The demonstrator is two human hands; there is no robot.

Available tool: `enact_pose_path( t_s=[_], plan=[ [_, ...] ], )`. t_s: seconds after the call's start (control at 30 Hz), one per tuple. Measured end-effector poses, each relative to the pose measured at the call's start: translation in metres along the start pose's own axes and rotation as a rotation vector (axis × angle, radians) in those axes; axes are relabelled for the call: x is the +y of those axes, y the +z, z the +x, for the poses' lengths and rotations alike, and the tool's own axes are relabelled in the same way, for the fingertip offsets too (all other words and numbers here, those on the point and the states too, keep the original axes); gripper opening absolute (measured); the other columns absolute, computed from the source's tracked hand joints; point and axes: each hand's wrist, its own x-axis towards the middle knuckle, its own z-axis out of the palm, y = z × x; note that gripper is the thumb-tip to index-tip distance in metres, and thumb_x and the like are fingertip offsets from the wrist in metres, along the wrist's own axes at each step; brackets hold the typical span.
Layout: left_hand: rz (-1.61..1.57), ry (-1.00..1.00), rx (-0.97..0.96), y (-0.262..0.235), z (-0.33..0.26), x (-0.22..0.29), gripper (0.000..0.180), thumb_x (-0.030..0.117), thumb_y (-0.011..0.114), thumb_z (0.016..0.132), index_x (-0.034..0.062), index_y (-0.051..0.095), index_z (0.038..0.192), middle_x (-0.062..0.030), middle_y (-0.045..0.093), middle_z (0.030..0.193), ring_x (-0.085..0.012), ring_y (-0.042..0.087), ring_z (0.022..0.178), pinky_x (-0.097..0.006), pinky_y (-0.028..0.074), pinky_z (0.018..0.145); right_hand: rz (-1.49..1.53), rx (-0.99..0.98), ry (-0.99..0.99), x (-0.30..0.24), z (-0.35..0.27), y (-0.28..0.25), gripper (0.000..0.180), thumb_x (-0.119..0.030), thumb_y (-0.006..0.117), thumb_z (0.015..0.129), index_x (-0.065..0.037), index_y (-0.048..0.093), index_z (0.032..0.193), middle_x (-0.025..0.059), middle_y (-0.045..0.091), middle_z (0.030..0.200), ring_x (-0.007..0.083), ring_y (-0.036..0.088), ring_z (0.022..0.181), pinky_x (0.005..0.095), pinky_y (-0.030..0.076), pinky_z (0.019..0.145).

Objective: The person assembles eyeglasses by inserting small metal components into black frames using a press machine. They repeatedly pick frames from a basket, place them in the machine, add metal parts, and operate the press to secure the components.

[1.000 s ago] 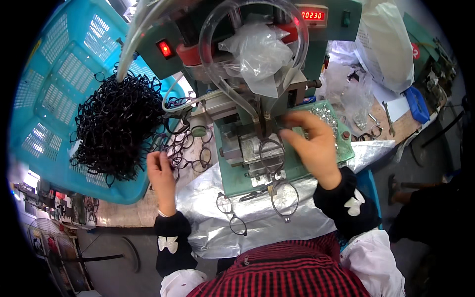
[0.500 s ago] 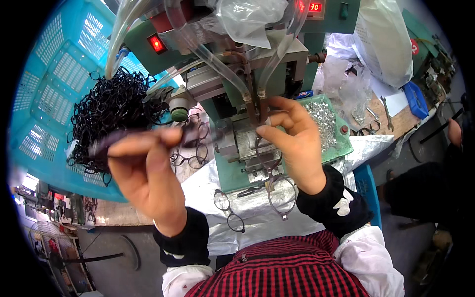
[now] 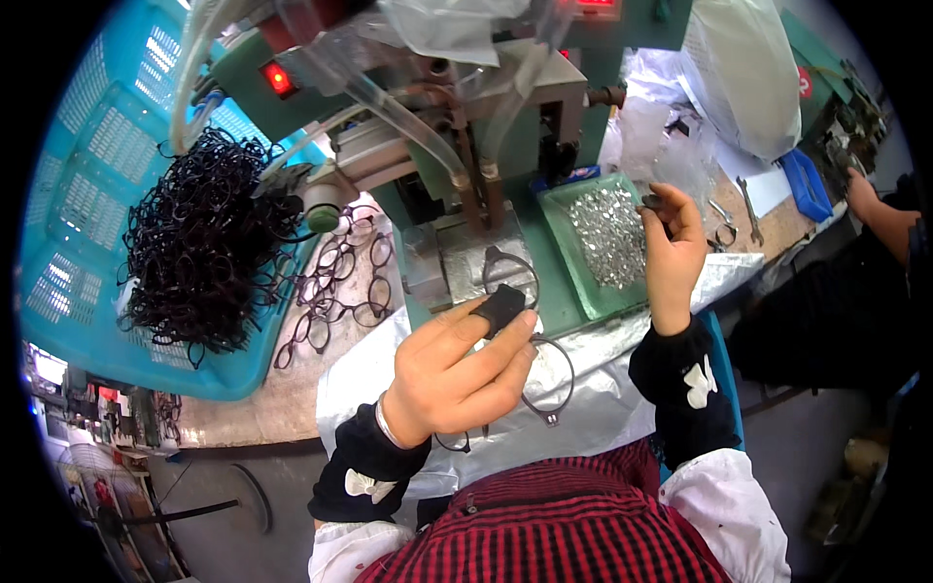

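Observation:
My left hand (image 3: 462, 374) is closed on a small black block (image 3: 501, 309), held before the machine. A dark round-lens eyeglass frame (image 3: 510, 251) passes beside or behind that block. One rim lies over the metal work plate, and the other rim (image 3: 571, 381) hangs nearer me. Whether my left fingers also grip the frame, I cannot tell. My right hand (image 3: 677, 255) is beside the right edge of a green tray (image 3: 580, 309) of small shiny metal parts. Its thumb and fingers pinch at a small dark piece too small to name.
Left stands a blue basket (image 3: 73, 282) heaped with dark eyeglass frames (image 3: 199, 233). More frames (image 3: 335, 282) lie on the table beside it. The green machine (image 3: 466, 194) has clear tubes. Wrenches (image 3: 750, 209) and a blue box (image 3: 809, 185) are right, near another person's hand (image 3: 863, 199).
My left hand has moved right and toward me, to the front of the machine, with the black block. My right hand has left the machine's work area and moved right, beside the tray.

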Motion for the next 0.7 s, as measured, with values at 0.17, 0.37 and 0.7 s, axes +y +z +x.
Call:
enact_pose_path(
  t_s=[0.17,0.37,0.7],
  plan=[
    [0.018,-0.022,0.017,0.004,-0.003,0.002,0.023,0.001,0.077,0.071,0.0044,0.064,0.09,-0.0123,0.074,0.106,-0.028,0.067,0.08,-0.037,0.06,0.072,-0.425,-0.295,-0.34,-0.006,-0.016,0.006,0.019,-0.003,0.066,0.078,-0.005,0.072,0.096,0.0151,0.069,0.101,0.0338,0.065,0.092,0.0401,0.052,0.082],
    [-0.018,-0.214,-0.021,0.005,-0.01,0.024,0.027,-0.001,0.075,0.069,0.003,0.068,0.096,-0.0162,0.071,0.114,-0.0283,0.064,0.077,-0.038,0.057,0.073,-0.828,-0.353,-0.54,0.008,-0.013,0.048,0.022,-0.018,0.073,0.078,-0.01,0.069,0.098,0.0149,0.06,0.126,0.0336,0.054,0.123,0.0448,0.052,0.078],
    [0.513,-1.057,0.595,-0.152,-0.12,0.029,0.019,0.004,0.054,0.102,-0.0042,0.065,0.116,-0.0119,0.067,0.115,-0.0176,0.062,0.104,-0.03,0.048,0.094,-0.639,-0.292,-0.379,0.002,-0.009,0.016,0.007,-0.007,0.071,0.081,-0.003,0.068,0.087,0.0138,0.067,0.099,0.0359,0.064,0.094,0.0436,0.05,0.082]
  ],
)
